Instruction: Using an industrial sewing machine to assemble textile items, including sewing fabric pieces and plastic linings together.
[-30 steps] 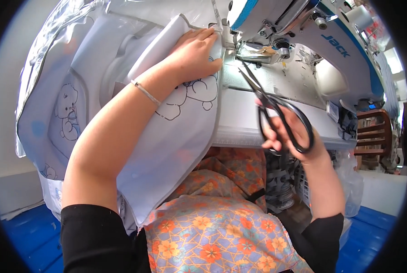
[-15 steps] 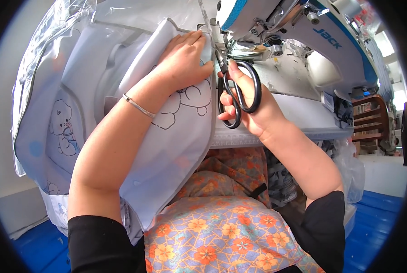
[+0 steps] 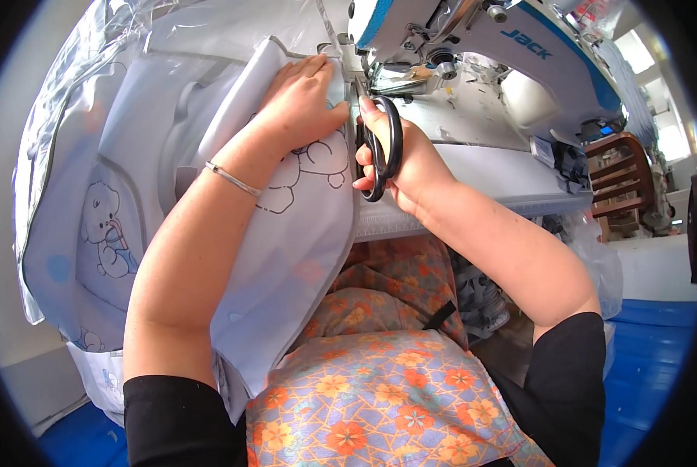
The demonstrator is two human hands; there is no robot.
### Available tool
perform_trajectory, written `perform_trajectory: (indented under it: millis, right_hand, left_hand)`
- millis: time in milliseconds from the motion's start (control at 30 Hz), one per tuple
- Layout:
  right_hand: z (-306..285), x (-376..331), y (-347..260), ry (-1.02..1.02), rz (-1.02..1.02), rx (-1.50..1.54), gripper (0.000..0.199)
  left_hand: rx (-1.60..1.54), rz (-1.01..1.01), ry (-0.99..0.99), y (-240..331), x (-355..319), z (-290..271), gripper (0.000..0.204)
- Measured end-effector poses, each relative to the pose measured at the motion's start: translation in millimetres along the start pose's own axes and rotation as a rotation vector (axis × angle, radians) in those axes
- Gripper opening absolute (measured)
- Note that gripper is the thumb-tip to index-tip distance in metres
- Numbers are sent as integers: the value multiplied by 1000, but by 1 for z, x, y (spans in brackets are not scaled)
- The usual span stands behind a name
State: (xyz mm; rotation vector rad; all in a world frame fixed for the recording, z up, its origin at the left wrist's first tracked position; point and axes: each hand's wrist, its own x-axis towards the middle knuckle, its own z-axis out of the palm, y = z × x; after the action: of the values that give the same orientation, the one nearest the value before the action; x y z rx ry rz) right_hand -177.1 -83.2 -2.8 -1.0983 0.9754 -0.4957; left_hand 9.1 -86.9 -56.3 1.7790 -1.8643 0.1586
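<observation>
White fabric printed with an outlined bear [image 3: 278, 253] lies over the table's left part and drapes toward the person's lap. The left hand [image 3: 302, 101] rests flat on it, gripping nothing. The right hand [image 3: 411, 156] grasps black-handled scissors [image 3: 396, 140] at the fabric's right edge; their blades are partly hidden. A white-and-blue sewing machine [image 3: 547, 74] stands just beyond. Clear plastic [image 3: 91, 39] bunches at upper left. The white table [image 3: 481, 167] has a wooden chair [image 3: 621, 175] to its right, near blue flooring [image 3: 652, 350].
</observation>
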Motion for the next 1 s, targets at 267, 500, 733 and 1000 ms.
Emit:
perform_trajectory:
  millis: [267, 500, 733, 1000]
  right_hand:
    - [-73, -55, -14, -180, 139, -70, 38]
    - [-107, -59, -12, -8, -764, -1548, 65]
    - [-117, -34, -4, -28, -909, -1528, 65]
    - [-122, -17, -14, -114, -963, -1510, 59]
  left_hand:
    - [-21, 61, -101, 15, -46, -32, 72]
    - [72, 81, -273, 57, -75, -54, 82]
    - [161, -109, -280, 85, -73, -44, 71]
    - [44, -125, -83, 76, -74, -37, 49]
